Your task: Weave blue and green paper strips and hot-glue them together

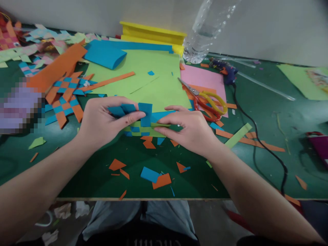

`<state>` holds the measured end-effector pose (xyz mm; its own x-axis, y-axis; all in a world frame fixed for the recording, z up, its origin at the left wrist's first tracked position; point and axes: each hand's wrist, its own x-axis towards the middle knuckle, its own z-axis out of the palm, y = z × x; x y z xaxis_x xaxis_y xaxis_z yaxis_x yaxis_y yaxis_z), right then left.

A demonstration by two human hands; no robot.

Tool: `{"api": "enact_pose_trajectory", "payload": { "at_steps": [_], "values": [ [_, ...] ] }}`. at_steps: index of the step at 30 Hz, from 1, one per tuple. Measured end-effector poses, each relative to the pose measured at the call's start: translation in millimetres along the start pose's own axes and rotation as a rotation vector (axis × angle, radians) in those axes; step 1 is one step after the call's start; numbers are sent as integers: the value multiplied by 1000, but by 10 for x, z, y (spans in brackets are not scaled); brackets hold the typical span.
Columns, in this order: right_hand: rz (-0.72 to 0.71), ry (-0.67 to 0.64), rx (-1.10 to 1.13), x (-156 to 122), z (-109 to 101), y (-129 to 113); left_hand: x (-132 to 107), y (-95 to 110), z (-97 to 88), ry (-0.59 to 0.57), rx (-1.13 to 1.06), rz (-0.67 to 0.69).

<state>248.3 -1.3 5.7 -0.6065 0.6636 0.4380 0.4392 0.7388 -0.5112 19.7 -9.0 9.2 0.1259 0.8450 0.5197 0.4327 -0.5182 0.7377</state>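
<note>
My left hand (105, 118) pinches a woven piece of blue and green paper strips (140, 131), its thumb pressed on the blue strips. One blue strip stands upright by the thumb tip. My right hand (188, 128) is closed on the end of a green strip (161, 125) at the right side of the weave. Part of the weave is hidden behind my fingers. Beyond the hands lies a large light-green paper sheet (153, 78). Scissors (205, 99) with red and yellow handles rest just past my right hand.
Finished-looking orange and blue woven strips (65, 92) lie at left. A plastic bottle (202, 37) stands at the back. A dark glue gun (227, 70) trails a black cable (253, 126) down the right side. Paper scraps (151, 174) are scattered near the table's front edge.
</note>
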Motion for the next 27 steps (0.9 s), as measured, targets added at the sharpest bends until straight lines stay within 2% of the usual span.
{"api": "enact_pose_trajectory", "payload": {
  "at_steps": [13,19,23,27],
  "values": [
    [-27,-9,-20,-9,-21,9,0,-16,-1,-2,1,-44],
    [147,-83,-22,4,-23,-69,-3,2,4,11,-13,3],
    [336,-107,107,22,-23,-47,13,36,2,87,-2,-72],
    [472,-104,289,43,-54,-9,17,-80,-12,184,-34,-166]
  ]
}}
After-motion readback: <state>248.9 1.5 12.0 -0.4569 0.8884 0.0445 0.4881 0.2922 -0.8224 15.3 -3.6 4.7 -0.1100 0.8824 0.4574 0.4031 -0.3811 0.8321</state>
